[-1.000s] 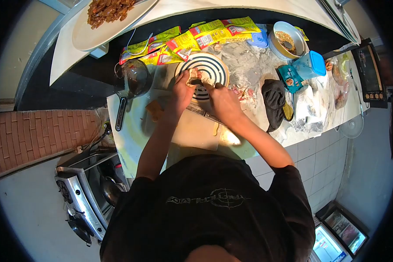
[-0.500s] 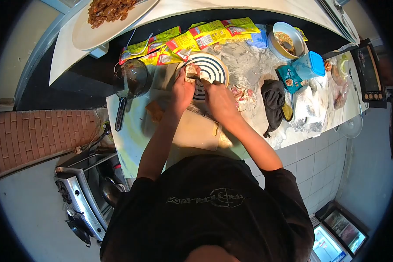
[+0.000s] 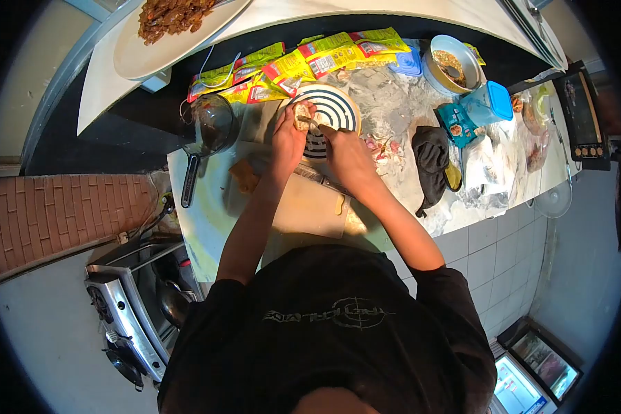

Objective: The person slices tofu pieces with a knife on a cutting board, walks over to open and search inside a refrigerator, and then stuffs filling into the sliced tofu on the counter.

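Observation:
Over a round plate with dark and white rings (image 3: 339,103), my left hand (image 3: 289,138) is closed around a pale, lumpy piece of food (image 3: 301,116). My right hand (image 3: 347,153) is closed on a small utensil, mostly hidden by the fingers, whose end touches the pale piece. Below the plate lies a cutting board (image 3: 307,210) with a knife (image 3: 322,179) across its upper edge. To the right of the plate are reddish and white scraps (image 3: 385,150).
A dark pan (image 3: 214,124) stands on the left. Yellow packets (image 3: 324,57) line the back. Toward the right are a bowl with a spoon (image 3: 470,67), a blue-lidded container (image 3: 488,103), a black cloth (image 3: 431,162) and a plastic bag (image 3: 486,165).
My right hand and forearm have shifted slightly left, closer to my left hand. The pale piece has turned a little in my left hand.

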A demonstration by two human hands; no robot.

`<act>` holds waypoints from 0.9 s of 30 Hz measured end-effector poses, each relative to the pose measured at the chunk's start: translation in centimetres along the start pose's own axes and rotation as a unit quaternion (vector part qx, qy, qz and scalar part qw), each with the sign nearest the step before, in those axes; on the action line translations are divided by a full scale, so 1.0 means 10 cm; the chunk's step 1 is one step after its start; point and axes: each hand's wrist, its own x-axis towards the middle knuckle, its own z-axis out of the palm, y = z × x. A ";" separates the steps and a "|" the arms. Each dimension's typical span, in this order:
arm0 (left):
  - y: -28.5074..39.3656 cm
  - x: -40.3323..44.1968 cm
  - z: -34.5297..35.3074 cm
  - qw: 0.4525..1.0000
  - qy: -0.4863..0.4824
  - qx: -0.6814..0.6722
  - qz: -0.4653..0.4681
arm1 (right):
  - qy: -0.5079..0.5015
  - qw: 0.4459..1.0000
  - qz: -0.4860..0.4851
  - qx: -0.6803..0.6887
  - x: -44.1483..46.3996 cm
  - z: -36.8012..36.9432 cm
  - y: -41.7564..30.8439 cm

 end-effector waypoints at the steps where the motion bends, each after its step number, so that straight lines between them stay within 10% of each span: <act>1: -0.01 0.02 -0.03 1.000 0.001 0.000 0.001 | -0.009 1.000 0.003 0.010 -0.01 0.02 0.03; 27: 0.04 -0.06 -0.06 0.996 -0.082 -0.018 -0.028 | -0.036 0.987 0.037 0.153 -0.06 -0.10 0.23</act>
